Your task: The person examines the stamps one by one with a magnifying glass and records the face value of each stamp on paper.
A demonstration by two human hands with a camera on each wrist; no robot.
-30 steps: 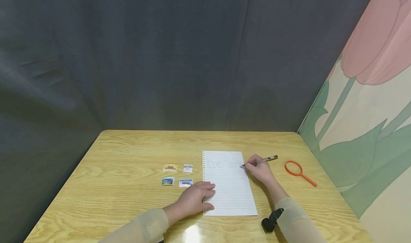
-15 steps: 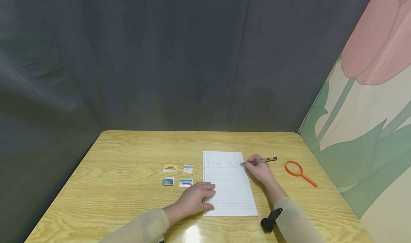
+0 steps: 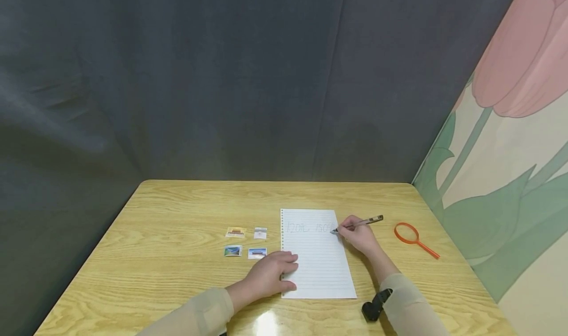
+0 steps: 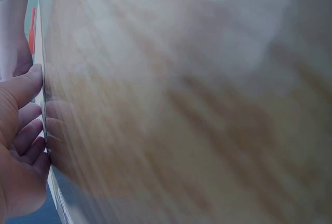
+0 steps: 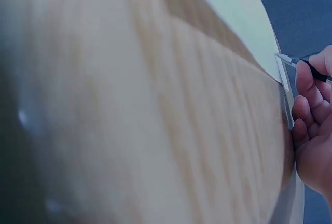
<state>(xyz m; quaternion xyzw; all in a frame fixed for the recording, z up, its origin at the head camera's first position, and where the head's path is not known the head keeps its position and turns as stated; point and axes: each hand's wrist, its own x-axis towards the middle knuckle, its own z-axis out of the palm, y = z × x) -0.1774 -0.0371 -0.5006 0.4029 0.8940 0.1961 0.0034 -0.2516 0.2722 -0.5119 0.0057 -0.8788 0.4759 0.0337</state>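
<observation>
A sheet of lined paper (image 3: 316, 272) with punched holes down its left edge lies on the wooden table. Faint handwriting, "120元" followed by "150" and a further mark, runs across its upper part. My right hand (image 3: 358, 235) pinches a pen (image 3: 370, 220), its tip at the end of the writing near the sheet's right edge. In the right wrist view the pen tip (image 5: 284, 57) meets the paper (image 5: 244, 16). My left hand (image 3: 268, 274) rests on the paper's lower left side with fingers spread. The left wrist view shows that hand (image 4: 21, 130) flat against the surface.
Several small stamp-like pictures lie left of the paper, among them a yellow one (image 3: 235, 232) and a blue-green one (image 3: 232, 250). An orange magnifying glass (image 3: 406, 233) lies right of my right hand. Dark curtain (image 3: 248, 79) hangs behind the table (image 3: 177, 217).
The pen tip has made small shifts at the end of the writing, now slightly lower than half a second ago. My left hand keeps its place on the paper.
</observation>
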